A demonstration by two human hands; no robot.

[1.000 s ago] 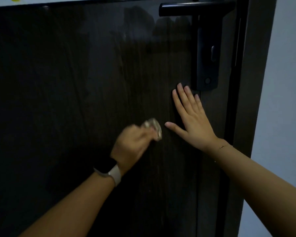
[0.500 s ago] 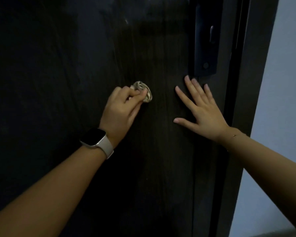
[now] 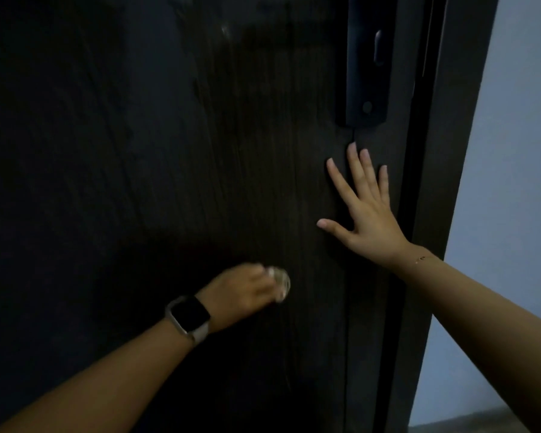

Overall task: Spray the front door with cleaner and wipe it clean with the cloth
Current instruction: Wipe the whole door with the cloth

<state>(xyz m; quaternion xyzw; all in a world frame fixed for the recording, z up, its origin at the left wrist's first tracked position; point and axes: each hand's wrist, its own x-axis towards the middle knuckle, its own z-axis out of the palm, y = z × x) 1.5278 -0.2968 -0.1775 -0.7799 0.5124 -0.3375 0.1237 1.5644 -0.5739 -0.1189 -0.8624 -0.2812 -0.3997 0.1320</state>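
The step in hand is the wipe: the left hand (image 3: 244, 292) is clenched round a small wadded cloth (image 3: 282, 284), its grip bunching the pale fabric against the dark front door (image 3: 169, 182) low down, below and to the left of the lock plate (image 3: 367, 57). The hand is blurred, so exactly how much cloth meets the wood cannot be told. The right hand (image 3: 364, 214) lies flat on the door with its fingers straight and spread, just beneath the lock plate and near the closing edge, its grip released and holding nothing; it looks to be steadying the door. A watch (image 3: 189, 317) sits on the left wrist. To do this well, I would judge that the cloth should be opened out more so a broader face touches the panel, and passed in long overlapping strokes along the vertical grain, working downward so drips are caught. A duller patch shows higher up, which may be damp cleaner or streaks; that area probably wants a finishing pass. The bracing palm will itself leave marks, so its spot should be wiped last. The spray bottle is not in view
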